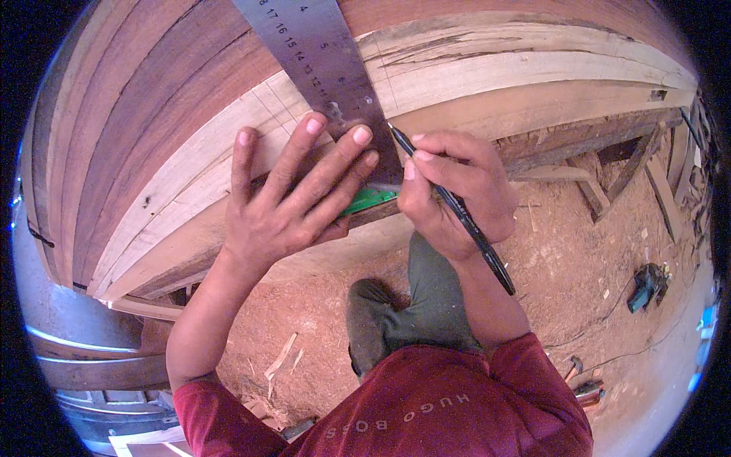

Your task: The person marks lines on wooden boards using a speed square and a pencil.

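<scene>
My left hand (293, 198) lies with fingers spread and stretched out, its fingertips on and beside a wide metal ruler blade (324, 68). A green part (369, 199) at the blade's near end shows beside that hand; my thumb is mostly hidden. In my right hand (461, 186) is a slim black pen (464, 217), pinched between thumb and fingers. Its tip is close to the blade's right edge, over a pale plank (449, 114). Thin drawn lines cross the pale wood (259, 99) left of the blade and also show to its right.
Curved reddish planks (164, 99) form a hull-like side. A rough timber edge (586, 137) and wooden braces (662, 190) stand at the right. On the sawdust-strewn floor (548, 305) lie a teal power tool (647, 288), a hammer (573, 368) and wood scraps (282, 356).
</scene>
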Available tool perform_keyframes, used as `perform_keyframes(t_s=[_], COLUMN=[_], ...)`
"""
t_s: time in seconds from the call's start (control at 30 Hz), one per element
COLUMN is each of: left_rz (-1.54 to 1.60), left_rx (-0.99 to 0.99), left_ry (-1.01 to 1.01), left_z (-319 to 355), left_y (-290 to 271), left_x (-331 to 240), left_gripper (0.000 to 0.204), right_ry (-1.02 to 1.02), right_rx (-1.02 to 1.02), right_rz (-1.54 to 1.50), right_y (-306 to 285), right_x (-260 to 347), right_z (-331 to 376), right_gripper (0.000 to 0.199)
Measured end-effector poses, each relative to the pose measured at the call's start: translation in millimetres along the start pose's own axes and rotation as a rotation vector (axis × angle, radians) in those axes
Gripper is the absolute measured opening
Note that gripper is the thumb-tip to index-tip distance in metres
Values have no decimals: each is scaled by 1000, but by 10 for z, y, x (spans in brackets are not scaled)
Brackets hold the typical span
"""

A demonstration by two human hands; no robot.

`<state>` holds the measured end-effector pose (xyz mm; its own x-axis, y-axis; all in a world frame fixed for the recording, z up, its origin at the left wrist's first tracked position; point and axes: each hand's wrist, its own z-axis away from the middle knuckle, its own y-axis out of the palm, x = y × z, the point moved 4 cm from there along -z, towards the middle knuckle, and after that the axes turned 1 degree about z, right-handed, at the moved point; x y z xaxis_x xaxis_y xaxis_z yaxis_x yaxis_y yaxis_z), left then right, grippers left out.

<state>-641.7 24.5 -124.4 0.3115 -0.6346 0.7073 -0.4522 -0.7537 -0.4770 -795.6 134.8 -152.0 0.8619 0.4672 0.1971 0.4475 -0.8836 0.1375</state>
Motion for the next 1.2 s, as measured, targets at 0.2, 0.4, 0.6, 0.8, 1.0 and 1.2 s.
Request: perform_keyframes(t_s=[0.2,0.4,0.6,0.8,1.0,1.2], left_rz=[3,-3,2,30,7,5], left_rx=[-16,-7,-14,8,30,42], left_ry=[-9,-4,-11,-2,-13,-6], left_z=[-4,7,5,-30,2,4], left_y=[2,-6,-3,-13,-28,-10], left_x=[-6,-12,-14,-8,-1,-13], left_gripper=[54,52,54,59,59,61], right_ry=[-14,15,41,3,3,-1], right_rx=[23,27,36,58,28,27], right_rz=[16,-44,-24,-45,-95,-72], right_y=[-1,-14,-45,-88,-61,-87], right_x=[23,11,21,-47,-52,-52], right_z=[19,26,111,207,282,309], right_gripper=[27,27,27,27,28,25])
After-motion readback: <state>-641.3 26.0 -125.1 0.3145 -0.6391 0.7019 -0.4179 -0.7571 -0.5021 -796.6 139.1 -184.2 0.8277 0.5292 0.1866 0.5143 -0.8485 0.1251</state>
